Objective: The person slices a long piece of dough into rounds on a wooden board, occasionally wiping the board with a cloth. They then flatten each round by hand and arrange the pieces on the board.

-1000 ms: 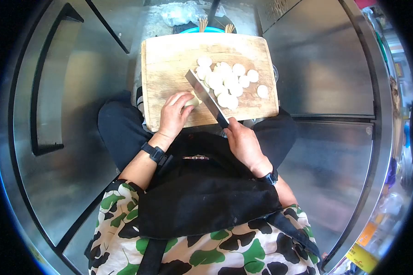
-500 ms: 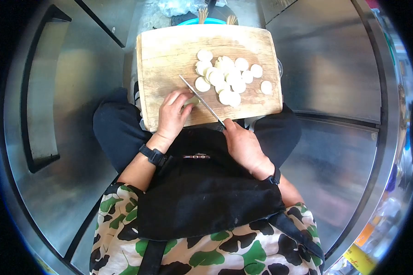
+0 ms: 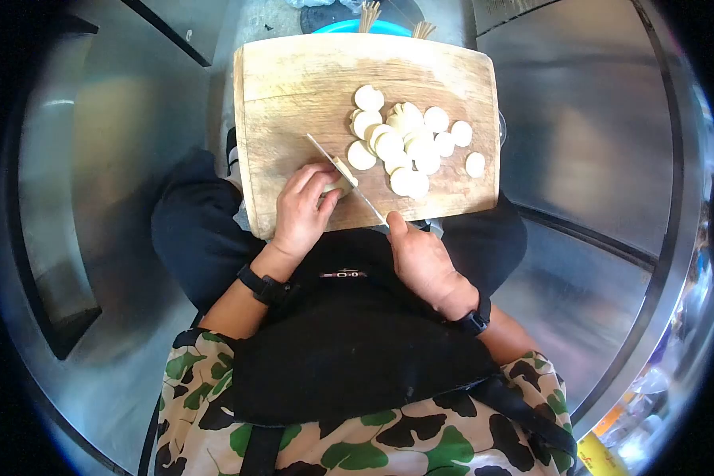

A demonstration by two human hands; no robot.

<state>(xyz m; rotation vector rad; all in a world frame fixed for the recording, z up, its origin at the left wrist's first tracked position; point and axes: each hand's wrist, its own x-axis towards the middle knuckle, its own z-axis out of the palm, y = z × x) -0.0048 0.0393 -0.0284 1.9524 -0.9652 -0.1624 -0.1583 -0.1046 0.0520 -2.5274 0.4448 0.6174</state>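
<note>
A wooden cutting board (image 3: 289, 83) rests across my lap. Pale round slices (image 3: 389, 147) lie in a loose cluster right of its middle, some overlapping. My left hand (image 3: 300, 213) holds a pale, thick vegetable piece (image 3: 337, 187) near the board's front edge; its exact kind cannot be made out. The fingers are bent over the piece, hiding part of it. My right hand (image 3: 422, 258) is closed round the handle of a knife (image 3: 366, 198). Its narrow blade slants up and left, beside the piece, with pale flesh showing at the blade.
Stainless steel cabinet fronts (image 3: 579, 119) stand close on both sides. Beyond the board's far edge are a blue basin rim (image 3: 389, 27) and bristly brush-like bundles (image 3: 369, 14). Packaged goods (image 3: 650, 397) show at the lower right. A phone edge (image 3: 343, 274) sticks out of the black apron.
The view has shifted slightly, so the board and slices sit a little differently in it. More pale flesh shows at the knife blade. Both hands keep their hold.
</note>
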